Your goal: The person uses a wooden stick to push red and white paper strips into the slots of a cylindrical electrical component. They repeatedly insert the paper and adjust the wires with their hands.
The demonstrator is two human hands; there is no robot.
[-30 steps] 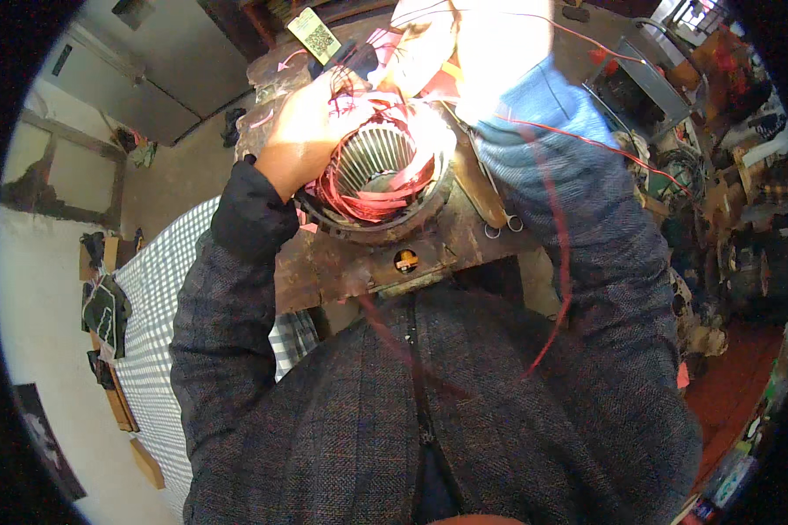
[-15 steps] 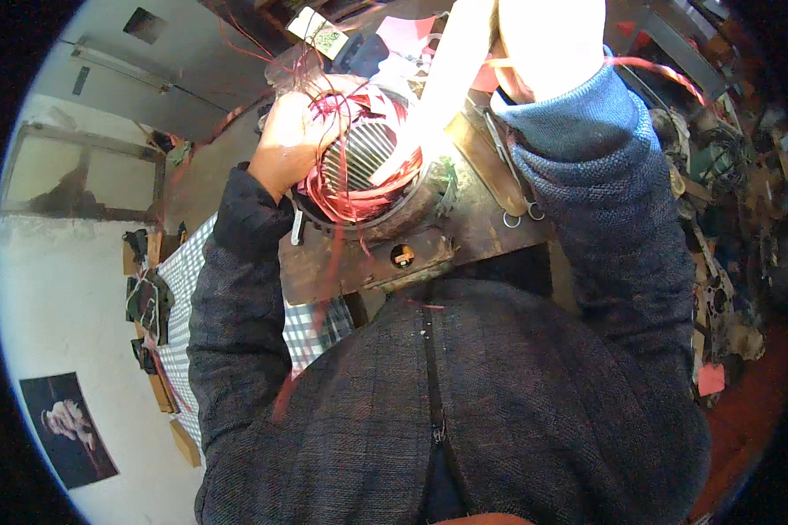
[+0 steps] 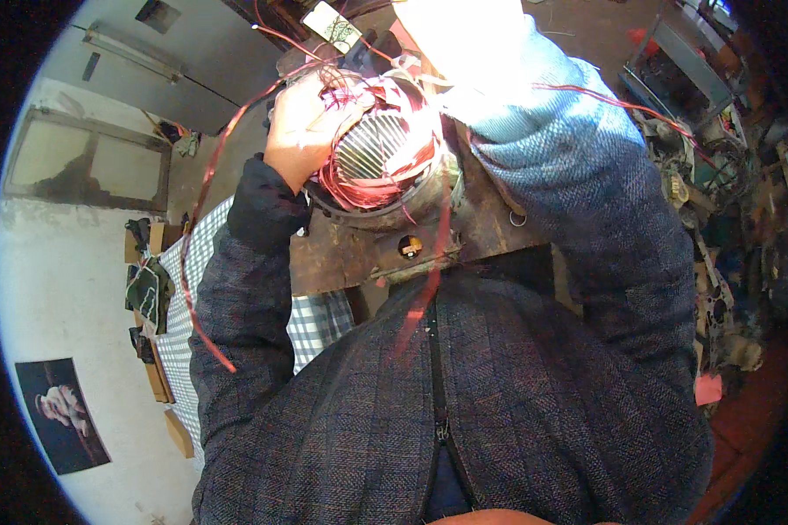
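A round motor stator [image 3: 372, 150] with a slotted metal core sits on the bench, its rim wrapped in red winding wire [image 3: 363, 193]. My left hand [image 3: 298, 131] lies over the stator's far left side, with its fingers bent round a bunch of the winding wires. Bright glare washes out my right hand [image 3: 442, 39], which is at the stator's far right; its fingers cannot be made out. A long red wire [image 3: 212, 166] loops down from beside my left hand across that sleeve. Another red wire [image 3: 617, 99] trails right past my right sleeve, and a blurred strand hangs in front of my jacket.
The wooden bench [image 3: 324, 267] has a round hole near its front edge. Scissors' ring handles [image 3: 517, 219] show beside my right sleeve. A white printed card [image 3: 331, 26] stands at the back. Checked cloth [image 3: 320, 328] hangs at the left, and cluttered parts [image 3: 718, 175] fill the right.
My right hand has moved left, closer to the stator, and its sleeve now covers most of the scissors. The loose red wires have swung into new positions. My left hand stays at the windings.
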